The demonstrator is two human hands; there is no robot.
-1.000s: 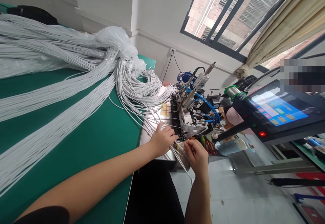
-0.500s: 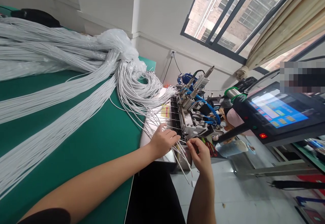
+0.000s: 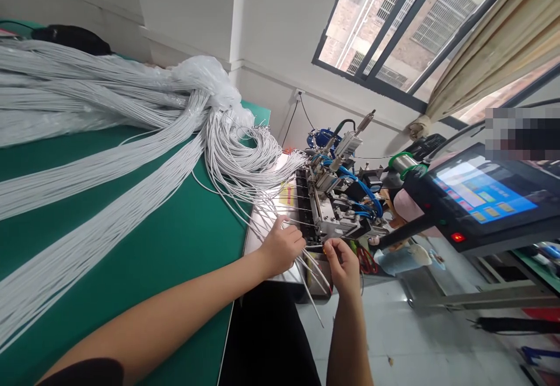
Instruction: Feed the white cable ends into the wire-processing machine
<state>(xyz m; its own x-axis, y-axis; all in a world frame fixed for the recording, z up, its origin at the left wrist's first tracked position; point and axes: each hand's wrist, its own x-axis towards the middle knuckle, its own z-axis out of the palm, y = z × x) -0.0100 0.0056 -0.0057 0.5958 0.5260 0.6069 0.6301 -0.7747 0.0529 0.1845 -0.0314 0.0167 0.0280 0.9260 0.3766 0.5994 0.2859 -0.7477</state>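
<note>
My left hand (image 3: pixel 282 249) is closed around several thin white cables (image 3: pixel 315 269), whose loose ends stick out past the fingers and slant downward. Close by on the right, my right hand (image 3: pixel 343 260) has thumb and forefinger pinched at the end of one cable, beside the front corner of a machine (image 3: pixel 328 199) with metal cylinders and blue air tubes. A small orange-yellow spot shows at that pinch, too small to make out. Other cables run from a coiled bundle (image 3: pixel 238 155) across a white surface to the machine's black slotted strip (image 3: pixel 306 199).
Long bundles of white cable (image 3: pixel 109 228) lie over the green table (image 3: pixel 175 252), partly wrapped in clear plastic (image 3: pixel 203 77). A lit touch screen (image 3: pixel 485 190) stands at the right, near a spool of wire (image 3: pixel 405 165). Below the hands is a small box (image 3: pixel 318 284).
My left hand's fingers have drawn back slightly from the right hand, curling more tightly around the cables. The right hand stays pinched near the machine's corner. The view has shifted a little.
</note>
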